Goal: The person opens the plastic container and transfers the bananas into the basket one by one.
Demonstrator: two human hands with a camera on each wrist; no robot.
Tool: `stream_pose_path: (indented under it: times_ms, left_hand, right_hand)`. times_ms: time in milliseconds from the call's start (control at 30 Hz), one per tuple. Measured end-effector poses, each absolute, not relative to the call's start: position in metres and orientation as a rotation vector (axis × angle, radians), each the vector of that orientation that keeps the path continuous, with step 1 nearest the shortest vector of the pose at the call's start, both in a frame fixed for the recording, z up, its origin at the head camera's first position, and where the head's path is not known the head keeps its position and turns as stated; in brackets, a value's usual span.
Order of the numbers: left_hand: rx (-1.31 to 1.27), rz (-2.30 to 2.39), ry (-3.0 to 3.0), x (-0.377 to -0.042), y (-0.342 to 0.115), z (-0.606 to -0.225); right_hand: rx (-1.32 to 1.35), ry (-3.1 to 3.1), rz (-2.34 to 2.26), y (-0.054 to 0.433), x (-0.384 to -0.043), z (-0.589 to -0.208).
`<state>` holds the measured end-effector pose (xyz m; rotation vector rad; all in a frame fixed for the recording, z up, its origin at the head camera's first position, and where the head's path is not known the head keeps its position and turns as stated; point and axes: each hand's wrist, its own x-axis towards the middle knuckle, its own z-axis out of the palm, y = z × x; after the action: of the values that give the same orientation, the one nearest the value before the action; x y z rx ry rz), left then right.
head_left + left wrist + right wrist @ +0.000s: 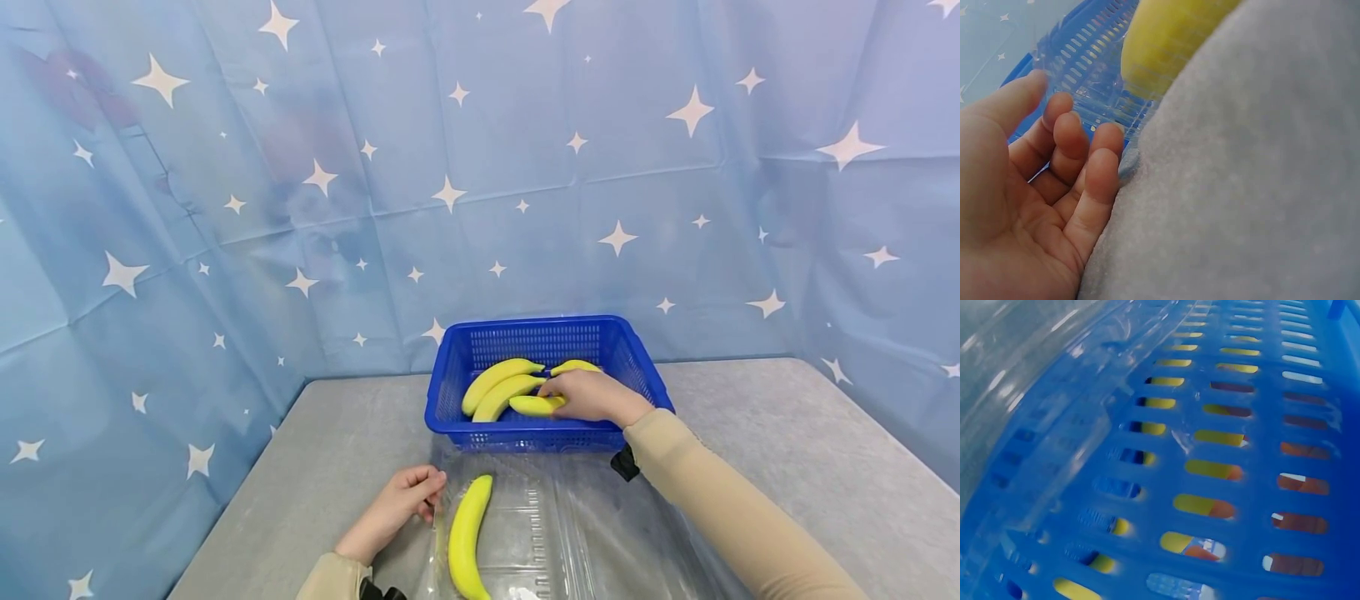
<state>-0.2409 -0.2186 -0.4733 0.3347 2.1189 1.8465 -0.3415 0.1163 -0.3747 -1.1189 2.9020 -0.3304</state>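
Note:
My right hand reaches into the blue plastic basket and grips a banana by its right end. Two bananas lie to the left of it, and another banana shows behind the hand. In the right wrist view the slotted basket wall hides most of that hand. My left hand pinches the left edge of a clear plastic container, thumb and forefinger at the rim and the other fingers loosely curled. Beside it, a single banana lies lengthwise in the container.
The grey table carries the basket at its far side, with the container right in front. Clear plastic extends to the right under the right forearm. A blue curtain with white stars hangs behind and along the left side.

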Motion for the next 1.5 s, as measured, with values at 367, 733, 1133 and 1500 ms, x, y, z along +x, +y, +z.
stream_pose_path:
  times_ms: [367, 733, 1133, 1500]
  left_hand:
    - [0.340, 1.854, 2.120, -0.2406, -0.2179, -0.4716]
    - [0.334, 1.848, 2.123, -0.2394, -0.2179, -0.4727]
    - [0.326, 1.854, 2.115, -0.2400, -0.2184, -0.4725]
    - [0.331, 1.846, 2.119, -0.2404, -0.2175, -0.4716]
  right_hand:
    - [-1.070, 2.850, -0.368, 0.1175, -0.3433, -0.3779]
    - [-0.964, 2.737, -0.440, 0.1168, -0.3439, -0.3809]
    - [-0.906, 2.639, -0.478, 0.1165, -0.3423, -0.3779]
    - [-0.885, 2.585, -0.524, 0.1180, -0.3415, -0.3765]
